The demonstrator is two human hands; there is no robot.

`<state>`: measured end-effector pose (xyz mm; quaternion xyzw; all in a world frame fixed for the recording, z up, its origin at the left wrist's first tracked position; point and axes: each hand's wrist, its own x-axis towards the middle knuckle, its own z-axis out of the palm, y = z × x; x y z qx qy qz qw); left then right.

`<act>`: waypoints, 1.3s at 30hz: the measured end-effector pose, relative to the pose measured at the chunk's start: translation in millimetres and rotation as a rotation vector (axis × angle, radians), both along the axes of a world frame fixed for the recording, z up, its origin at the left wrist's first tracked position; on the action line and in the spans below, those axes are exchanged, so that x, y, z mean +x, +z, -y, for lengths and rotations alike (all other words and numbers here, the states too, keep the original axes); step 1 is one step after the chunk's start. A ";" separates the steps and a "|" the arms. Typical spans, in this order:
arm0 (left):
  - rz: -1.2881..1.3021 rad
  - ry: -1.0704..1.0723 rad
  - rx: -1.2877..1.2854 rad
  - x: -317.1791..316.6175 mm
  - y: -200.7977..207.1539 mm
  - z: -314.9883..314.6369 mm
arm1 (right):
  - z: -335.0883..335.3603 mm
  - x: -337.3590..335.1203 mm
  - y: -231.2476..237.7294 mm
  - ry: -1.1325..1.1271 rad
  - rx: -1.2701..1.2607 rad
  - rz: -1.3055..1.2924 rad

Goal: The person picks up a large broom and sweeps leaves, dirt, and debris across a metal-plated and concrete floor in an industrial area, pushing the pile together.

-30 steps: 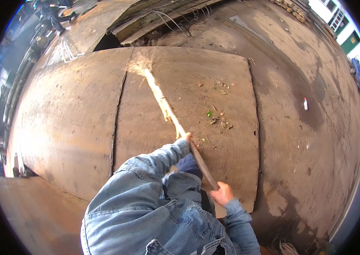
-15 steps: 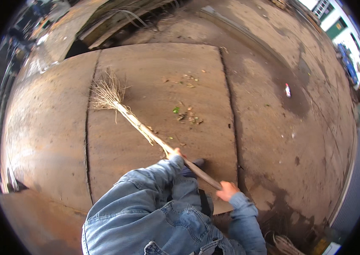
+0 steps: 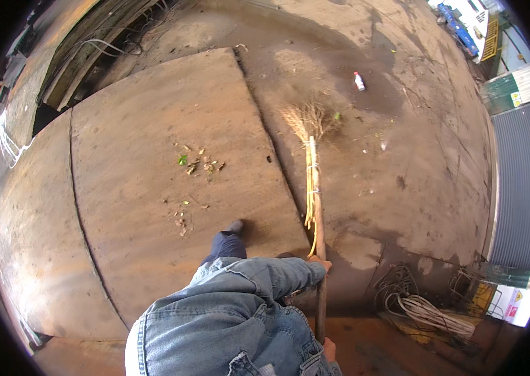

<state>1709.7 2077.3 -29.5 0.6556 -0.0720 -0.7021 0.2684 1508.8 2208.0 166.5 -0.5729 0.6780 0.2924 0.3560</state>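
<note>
A twig broom [image 3: 316, 182] stretches away from me, its bundled, slightly blurred brush end on the ground just right of the large metal plate [image 3: 152, 113]. Partway along the wooden handle, my left hand [image 3: 322, 264] is wrapped round it. Lower down, near the bottom of the view, my right hand [image 3: 329, 349] grips the handle's near end, partly cut off by my jacket. Dry leaves [image 3: 201, 164], with a green one among them, lie scattered on the plate. Thin yellowish stems hang loose along the broom's shaft. My foot [image 3: 235, 227] stands on the plate.
A small white-and-red bottle [image 3: 359, 81] lies on damp ground beyond the brush. Coiled rope and cable [image 3: 431, 313] sit at the lower right, near a corrugated wall [image 3: 524, 188]. Stacked beams [image 3: 83, 69] line the far left. The plate's raised edge [image 3: 268, 135] runs beside the broom.
The broom's brush has swung from the plate's left seam across to the ground on the right. Both hands have kept hold of the handle, and my view has turned rightward.
</note>
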 end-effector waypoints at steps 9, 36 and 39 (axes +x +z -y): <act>-0.081 0.162 0.037 -140.5 34.7 81.8 | 69.5 -190.8 -32.1 -0.039 0.020 0.032; -0.067 2.048 0.096 70.4 -69.3 25.5 | 406.1 149.7 -93.7 1.325 0.285 0.559; -0.055 2.079 0.132 55.2 -66.5 58.5 | 430.2 135.3 -106.5 1.383 0.271 0.522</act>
